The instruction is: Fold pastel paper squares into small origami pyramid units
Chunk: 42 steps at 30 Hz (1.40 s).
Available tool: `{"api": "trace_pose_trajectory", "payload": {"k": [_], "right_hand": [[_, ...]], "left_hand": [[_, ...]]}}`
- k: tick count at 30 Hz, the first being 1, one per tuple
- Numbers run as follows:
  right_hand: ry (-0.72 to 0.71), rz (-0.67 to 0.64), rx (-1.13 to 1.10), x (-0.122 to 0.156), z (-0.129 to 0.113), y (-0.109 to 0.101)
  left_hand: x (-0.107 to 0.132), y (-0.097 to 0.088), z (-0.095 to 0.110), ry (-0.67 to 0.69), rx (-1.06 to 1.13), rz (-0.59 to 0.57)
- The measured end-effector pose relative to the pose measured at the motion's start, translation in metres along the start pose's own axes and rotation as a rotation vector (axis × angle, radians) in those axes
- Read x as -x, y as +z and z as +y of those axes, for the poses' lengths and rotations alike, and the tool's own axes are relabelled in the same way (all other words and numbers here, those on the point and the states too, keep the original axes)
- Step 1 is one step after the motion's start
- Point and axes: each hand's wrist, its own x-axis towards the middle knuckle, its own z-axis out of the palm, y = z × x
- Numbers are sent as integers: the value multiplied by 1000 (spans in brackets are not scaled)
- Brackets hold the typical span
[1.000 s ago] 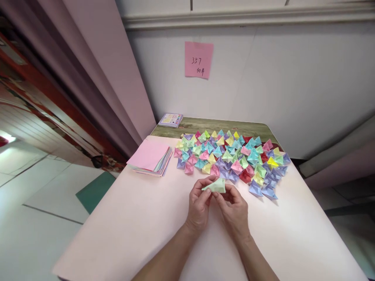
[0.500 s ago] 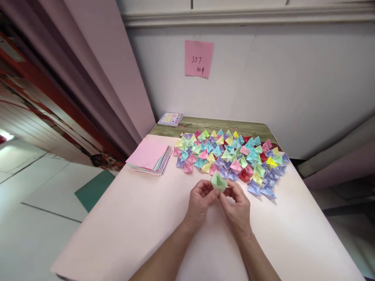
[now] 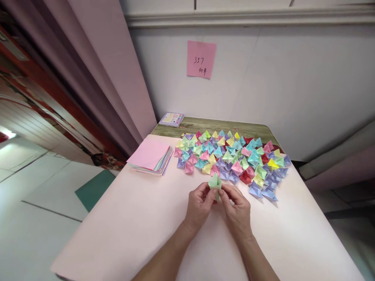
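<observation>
A light green folded paper boat point(image 3: 215, 182) is held upright between my two hands, above the near middle of the table. My left hand point(image 3: 200, 203) pinches its left side, thumb in front. On its right side, my right hand point(image 3: 236, 205) grips with thumb and fingers. The lower part of the paper is partly covered by my thumbs. Just beyond my hands lie many small folded paper boats point(image 3: 227, 157) in green, blue, pink, yellow, red and purple, packed close together.
To the left rests a stack of coloured paper sheets point(image 3: 150, 153), pink on top. A small pile of printed packets point(image 3: 171, 119) sits at the table's back left corner. The pale-covered table point(image 3: 123, 218) meets a wall bearing a pink note point(image 3: 201, 59). A curtain point(image 3: 129, 86) hangs at left.
The green paper boat has turned and narrowed between my fingers, its opening now pinched tighter. My hands have drawn slightly closer together. The view has shifted a little.
</observation>
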Motion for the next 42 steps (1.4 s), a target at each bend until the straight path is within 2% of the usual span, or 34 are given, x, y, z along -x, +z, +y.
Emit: {"api": "trace_pose_trajectory", "payload": {"k": [4,12,21,26,31,42], "right_hand": [[19,7,-27,0,0,-1],[119,47,-92,1,3,1],[207,-11,-100,3,-2,6],[355,-37,-237,5,0,9],[471,-48,-340,3,-5,8],[425,-52,-280,3,-6,7]], "left_hand": [[-2,-2,0,-15,29,-13],[-4,0,-8,-72,82,80],[-7,-2,-13,-158,138,127],[-6,1,-13,-194,126,182],[-6,0,-13,-140,165,136],[-7,-3,-12,-136,71,102]]}}
